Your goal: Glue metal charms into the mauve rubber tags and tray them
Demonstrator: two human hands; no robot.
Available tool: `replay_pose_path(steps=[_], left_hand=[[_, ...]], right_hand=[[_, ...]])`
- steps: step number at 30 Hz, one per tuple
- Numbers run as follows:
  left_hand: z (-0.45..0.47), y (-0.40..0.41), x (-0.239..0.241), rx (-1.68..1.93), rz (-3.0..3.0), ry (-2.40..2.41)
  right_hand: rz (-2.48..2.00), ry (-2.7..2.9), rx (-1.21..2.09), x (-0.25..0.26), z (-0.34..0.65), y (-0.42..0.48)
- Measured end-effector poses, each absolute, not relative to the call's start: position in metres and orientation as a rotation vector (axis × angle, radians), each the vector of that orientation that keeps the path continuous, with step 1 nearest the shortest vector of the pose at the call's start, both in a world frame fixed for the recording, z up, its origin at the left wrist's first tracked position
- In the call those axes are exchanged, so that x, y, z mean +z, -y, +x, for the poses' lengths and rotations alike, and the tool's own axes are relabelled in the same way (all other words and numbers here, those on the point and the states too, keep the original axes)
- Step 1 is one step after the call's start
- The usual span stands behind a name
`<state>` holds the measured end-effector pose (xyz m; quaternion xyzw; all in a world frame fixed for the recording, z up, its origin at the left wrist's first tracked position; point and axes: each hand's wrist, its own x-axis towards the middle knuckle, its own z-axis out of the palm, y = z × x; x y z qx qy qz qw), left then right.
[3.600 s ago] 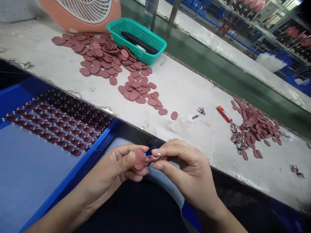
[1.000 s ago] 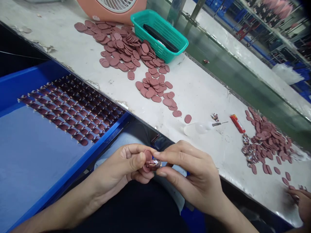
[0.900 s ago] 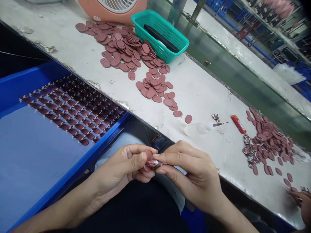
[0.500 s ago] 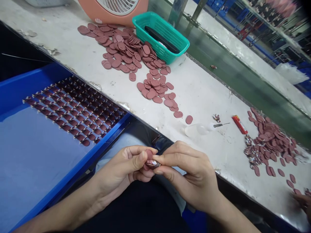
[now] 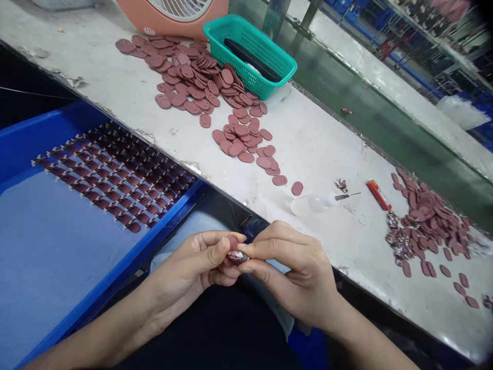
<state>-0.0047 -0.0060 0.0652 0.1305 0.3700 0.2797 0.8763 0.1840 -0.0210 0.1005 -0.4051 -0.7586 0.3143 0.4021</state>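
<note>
Left hand [image 5: 184,267] and right hand [image 5: 296,272] close together, both clamped on rose oval disc [image 5: 232,241] and small patterned piece [image 5: 236,256]; blue tray [image 5: 162,228] near left, loose disc pile [image 5: 188,77] far on white bench [image 5: 308,139].

One left hand [image 5: 179,270], one right hand [image 5: 296,275], one held maroon disc [image 5: 232,241], one teal basket [image 5: 250,85], one red lighter [image 5: 379,195].

We find the light bright and diffuse, with only soft shadows beneath our left hand [image 5: 185,264] and right hand [image 5: 296,272]; glare sheens the scuffed white bench [image 5: 316,144] at lower right, and the wide lens bends the darkened edges.
</note>
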Motion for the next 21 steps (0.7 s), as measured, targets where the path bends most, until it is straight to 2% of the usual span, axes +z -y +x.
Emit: replay_pose_path(steps=[18, 21], left_hand=[[-0.006, -0.001, 0.051, 0.593, 0.259, -0.755], [-0.011, -0.003, 0.048, 0.569, 0.338, -0.713]], right_hand=[[-1.051, 1.840, 0.918, 0.093, 0.188, 0.010], [-1.066, 1.824, 0.853, 0.092, 0.188, 0.012]])
